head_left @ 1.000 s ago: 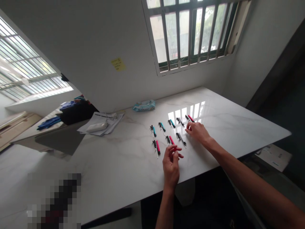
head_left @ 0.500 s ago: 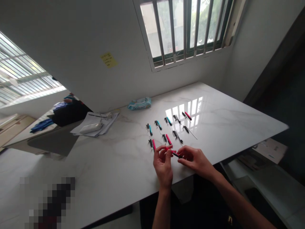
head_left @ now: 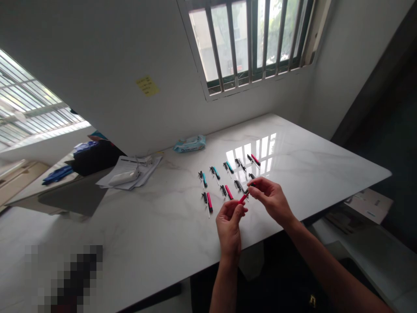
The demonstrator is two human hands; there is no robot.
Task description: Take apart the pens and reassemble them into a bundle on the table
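Note:
Both my hands are raised a little above the white marble table [head_left: 156, 226], near its front edge. My left hand [head_left: 230, 224] pinches the lower end of a red pen [head_left: 243, 198]. My right hand [head_left: 270, 198] pinches the pen's upper, black end. Behind them lie two rows of pen parts: teal pens [head_left: 215, 172] with black caps in the far row, red pens [head_left: 209, 202] with black caps in the near row, and one more red pen [head_left: 256, 159] at the far right.
A pack of wipes [head_left: 189, 144] lies by the wall. Papers with a white object on top [head_left: 128, 174] sit at the left, beside a dark bag [head_left: 94, 156]. A barred window is behind the table. A box [head_left: 371, 204] rests on the floor at right.
My right hand left the far pens and came to the left hand. Both now hold the red pen, lifted and tilted upward to the right.

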